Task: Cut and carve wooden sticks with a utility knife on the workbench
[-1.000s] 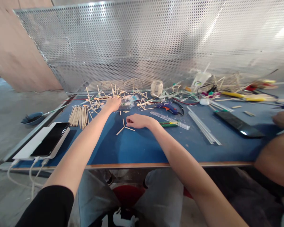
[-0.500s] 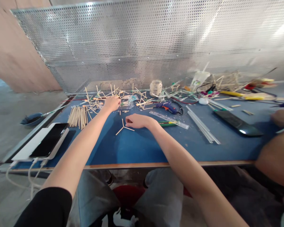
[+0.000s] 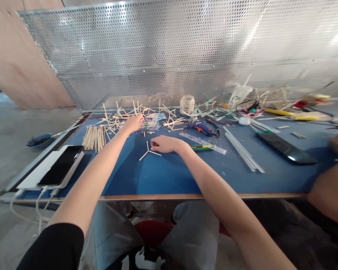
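My left hand [image 3: 134, 123] reaches to the back of the blue table, beside a clear plastic packet [image 3: 153, 122] and a cluster of glued stick frames [image 3: 112, 122]. Its fingers are curled together, and what they hold, if anything, is hidden. Nearer the table's middle, my right hand [image 3: 165, 144] rests with closed fingers, right next to a Y-shaped piece of three thin wooden sticks [image 3: 148, 151] lying flat. Whether anything is pinched in that hand cannot be made out. A few short stick pieces [image 3: 150, 132] lie between the two hands.
Loose sticks [image 3: 94, 138] and a phone [image 3: 62, 165] lie left. Rightward are a blue glue gun [image 3: 203, 128], a green-handled cutter [image 3: 202, 147], clear glue sticks [image 3: 243, 150] and a dark case [image 3: 285, 148]. A jar [image 3: 187, 105] stands before the perforated metal panel [image 3: 157, 56]. A co-worker's arm [image 3: 331, 187] is at right.
The whole scene has shifted slightly to the right in view. Both my hands stay almost in place, and the three-stick piece lies as before. The co-worker's hand at the right edge has moved a little.
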Motion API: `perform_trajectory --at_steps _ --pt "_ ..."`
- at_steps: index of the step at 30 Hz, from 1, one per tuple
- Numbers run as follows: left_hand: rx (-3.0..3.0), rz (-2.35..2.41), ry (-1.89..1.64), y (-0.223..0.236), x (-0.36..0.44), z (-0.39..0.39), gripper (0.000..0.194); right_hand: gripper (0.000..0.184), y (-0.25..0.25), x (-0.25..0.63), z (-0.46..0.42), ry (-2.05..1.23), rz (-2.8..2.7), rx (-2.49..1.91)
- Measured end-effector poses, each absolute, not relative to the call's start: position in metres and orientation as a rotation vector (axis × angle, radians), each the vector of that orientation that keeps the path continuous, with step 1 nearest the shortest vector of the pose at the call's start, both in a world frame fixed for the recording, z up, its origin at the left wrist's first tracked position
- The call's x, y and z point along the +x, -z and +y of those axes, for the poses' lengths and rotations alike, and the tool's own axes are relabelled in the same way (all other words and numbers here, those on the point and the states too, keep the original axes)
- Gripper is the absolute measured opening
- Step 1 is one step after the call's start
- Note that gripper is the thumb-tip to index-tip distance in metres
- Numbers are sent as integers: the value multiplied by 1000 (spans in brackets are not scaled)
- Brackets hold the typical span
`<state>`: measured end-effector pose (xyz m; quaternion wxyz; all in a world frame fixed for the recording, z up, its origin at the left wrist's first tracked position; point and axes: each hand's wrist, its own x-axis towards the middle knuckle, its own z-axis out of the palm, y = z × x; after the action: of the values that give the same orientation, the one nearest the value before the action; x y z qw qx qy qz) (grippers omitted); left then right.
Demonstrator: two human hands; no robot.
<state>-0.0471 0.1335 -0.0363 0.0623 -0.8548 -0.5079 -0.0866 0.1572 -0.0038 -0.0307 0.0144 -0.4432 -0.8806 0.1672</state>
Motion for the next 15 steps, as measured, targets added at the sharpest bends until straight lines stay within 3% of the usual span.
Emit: perform_trajectory --at_steps 4,9,13,15 --pt "-2611 -1554 163 43 -49 133 17 19 30 157 -3 -519 -2745 -1378" --pt "-2576 -1618 108 48 -41 128 33 19 30 157 -4 -515 -2745 -1391" --pt "-2532 -1690 196 41 -39 118 18 19 30 157 -5 -516 -2751 -1391" --pt "-2479 -1750 294 29 -44 110 22 19 30 157 -5 -518 -2753 -1395"
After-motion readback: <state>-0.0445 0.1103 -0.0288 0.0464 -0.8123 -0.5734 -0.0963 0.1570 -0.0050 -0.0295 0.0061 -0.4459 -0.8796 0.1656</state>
